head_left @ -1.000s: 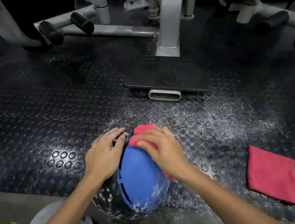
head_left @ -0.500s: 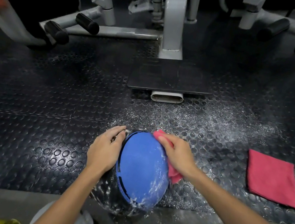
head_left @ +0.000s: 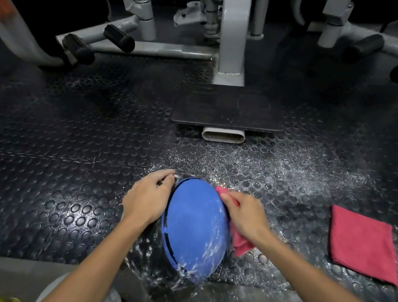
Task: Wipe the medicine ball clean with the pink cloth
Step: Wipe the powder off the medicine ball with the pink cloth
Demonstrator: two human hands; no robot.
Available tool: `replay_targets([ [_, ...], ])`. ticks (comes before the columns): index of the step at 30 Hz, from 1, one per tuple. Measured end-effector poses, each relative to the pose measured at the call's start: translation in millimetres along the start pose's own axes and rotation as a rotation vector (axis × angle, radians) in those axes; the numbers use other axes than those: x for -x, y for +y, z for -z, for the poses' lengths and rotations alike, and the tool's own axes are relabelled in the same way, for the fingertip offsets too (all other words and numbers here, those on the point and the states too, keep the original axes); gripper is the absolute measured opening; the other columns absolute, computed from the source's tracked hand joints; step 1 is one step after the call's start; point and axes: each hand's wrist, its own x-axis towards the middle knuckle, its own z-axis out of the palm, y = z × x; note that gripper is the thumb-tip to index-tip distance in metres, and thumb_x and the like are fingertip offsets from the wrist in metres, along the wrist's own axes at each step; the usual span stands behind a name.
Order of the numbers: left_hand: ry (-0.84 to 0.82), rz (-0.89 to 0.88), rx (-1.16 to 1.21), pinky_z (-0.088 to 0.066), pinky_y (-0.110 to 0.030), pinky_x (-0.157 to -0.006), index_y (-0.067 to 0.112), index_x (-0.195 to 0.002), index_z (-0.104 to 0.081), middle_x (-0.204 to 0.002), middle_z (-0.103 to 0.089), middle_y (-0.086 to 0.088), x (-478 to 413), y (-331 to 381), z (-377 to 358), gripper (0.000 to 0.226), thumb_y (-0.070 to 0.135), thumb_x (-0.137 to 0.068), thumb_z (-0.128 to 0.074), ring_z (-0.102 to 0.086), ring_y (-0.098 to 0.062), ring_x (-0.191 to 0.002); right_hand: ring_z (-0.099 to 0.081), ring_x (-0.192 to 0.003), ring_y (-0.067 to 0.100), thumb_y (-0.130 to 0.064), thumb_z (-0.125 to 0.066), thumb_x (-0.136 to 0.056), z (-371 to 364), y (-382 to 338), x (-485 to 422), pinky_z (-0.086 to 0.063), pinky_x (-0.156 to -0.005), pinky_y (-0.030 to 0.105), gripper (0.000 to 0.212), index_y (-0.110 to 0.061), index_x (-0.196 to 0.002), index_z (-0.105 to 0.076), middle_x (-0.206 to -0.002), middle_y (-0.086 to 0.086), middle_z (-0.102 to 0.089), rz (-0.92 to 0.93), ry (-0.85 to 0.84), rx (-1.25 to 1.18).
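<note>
A blue medicine ball [head_left: 195, 227] with black seams lies on the studded black floor mat, with white powder streaks on its lower right side. My left hand [head_left: 147, 198] rests against the ball's left side, fingers curved over its top edge. My right hand [head_left: 245, 217] grips a pink cloth [head_left: 240, 243] and presses it against the ball's right side. Part of the cloth shows above my fingers and part hangs below my wrist.
A second pink cloth [head_left: 361, 242] lies folded on the mat to the right. White powder [head_left: 280, 167] is scattered over the mat behind the ball. A grey gym machine [head_left: 231, 40] with a black foot plate [head_left: 229, 111] stands beyond, with padded rollers [head_left: 119, 34] at left and right.
My right hand has slid the pink cloth from the ball's top down onto its right side. The left hand has stayed on the left side.
</note>
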Motion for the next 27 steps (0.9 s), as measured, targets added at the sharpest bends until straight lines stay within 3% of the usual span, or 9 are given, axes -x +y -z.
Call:
replay_targets([
  [2, -0.007, 0.027, -0.012, -0.037, -0.033, -0.089, 0.044, -0.122, -0.055, -0.133, -0.055, 0.009, -7.5, 0.2, -2.6, 0.033, 0.044, -0.094, -0.039, -0.048, -0.022, -0.121, -0.06, -0.085, -0.002, -0.046, -0.039, -0.092, -5.7, -17.0, 13.7, -0.049, -0.082, 0.025, 0.031, -0.041, -0.116, -0.058, -0.105, -0.021, -0.061, 0.28, 0.148, 0.104],
  [4, 0.014, 0.003, 0.062, -0.038, -0.034, -0.094, 0.039, -0.124, -0.056, -0.129, -0.058, 0.003, -14.8, 0.6, -2.7, 0.033, 0.041, -0.094, -0.042, -0.05, -0.024, -0.12, -0.048, -0.106, 0.001, -0.05, -0.037, -0.09, -9.1, -28.7, 19.4, -0.037, -0.084, 0.02, 0.031, -0.046, -0.111, -0.059, -0.117, -0.029, -0.052, 0.475, 0.199, 0.177],
  [7, 0.093, -0.167, 0.279, -0.039, -0.038, -0.102, 0.03, -0.129, -0.053, -0.127, -0.059, 0.002, -3.1, -4.7, 1.0, 0.034, 0.03, -0.096, -0.045, -0.052, -0.019, -0.119, -0.053, -0.1, 0.002, -0.046, -0.039, -0.092, -3.8, -20.6, -1.4, -0.034, -0.071, 0.011, 0.027, -0.047, -0.112, -0.056, -0.124, -0.023, -0.054, 0.336, 0.134, 0.125],
  [10, 0.142, -0.288, 0.097, -0.025, -0.05, -0.11, 0.037, -0.132, -0.048, -0.136, -0.047, 0.017, 29.0, -17.4, -13.8, 0.045, 0.051, -0.092, -0.033, -0.039, -0.012, -0.131, -0.067, -0.075, 0.006, -0.045, -0.04, -0.094, 10.4, -14.7, -26.2, -0.048, -0.058, 0.011, 0.026, -0.046, -0.114, -0.056, -0.128, -0.014, -0.056, 0.195, 0.089, 0.054],
  [13, 0.238, -0.325, -0.01, -0.023, -0.048, -0.111, 0.036, -0.133, -0.047, -0.143, -0.039, 0.017, 23.6, -18.8, -29.3, 0.062, 0.06, -0.084, -0.019, -0.026, -0.011, -0.138, -0.059, -0.096, 0.006, -0.044, -0.042, -0.093, 7.0, -30.1, -23.1, -0.048, -0.08, 0.024, 0.029, -0.04, -0.117, -0.059, -0.128, -0.015, -0.055, 0.358, 0.187, 0.226],
  [17, 0.217, -0.277, 0.005, -0.025, -0.048, -0.111, 0.038, -0.132, -0.049, -0.143, -0.042, 0.015, -8.0, -9.3, -28.2, 0.063, 0.062, -0.082, -0.019, -0.029, -0.013, -0.137, -0.052, -0.088, 0.017, -0.047, -0.041, -0.089, -14.5, -33.1, -0.2, -0.044, -0.062, 0.022, 0.042, -0.029, -0.123, -0.057, -0.118, -0.01, -0.063, 0.699, 0.326, 0.342],
  [22, 0.179, -0.258, -0.019, -0.026, -0.048, -0.11, 0.039, -0.131, -0.048, -0.143, -0.041, 0.017, -18.3, -2.6, -27.8, 0.056, 0.06, -0.086, -0.022, -0.031, -0.012, -0.136, -0.039, -0.096, 0.009, -0.05, -0.034, -0.092, 6.4, -44.1, -41.8, -0.043, -0.074, 0.03, 0.035, -0.044, -0.12, -0.054, -0.13, -0.022, -0.051, 0.478, 0.223, 0.261],
  [24, 0.168, -0.202, -0.009, -0.028, -0.047, -0.108, 0.04, -0.129, -0.05, -0.142, -0.042, 0.017, -27.8, 4.5, -26.1, 0.042, 0.052, -0.093, -0.03, -0.033, -0.011, -0.134, -0.045, -0.102, 0.015, -0.048, -0.036, -0.093, -0.6, -47.4, -44.0, -0.043, -0.075, 0.031, 0.033, -0.044, -0.117, -0.057, -0.13, -0.019, -0.053, 0.501, 0.25, 0.313],
  [27, 0.136, -0.122, 0.054, -0.032, -0.043, -0.105, 0.041, -0.125, -0.054, -0.138, -0.046, 0.019, -41.7, 11.2, -20.3, 0.035, 0.045, -0.096, -0.035, -0.039, -0.011, -0.129, -0.049, -0.09, 0.016, -0.046, -0.04, -0.09, -24.6, -27.1, -15.2, -0.046, -0.066, 0.025, 0.035, -0.033, -0.109, -0.066, -0.117, -0.007, -0.064, 0.688, 0.424, 0.26],
])
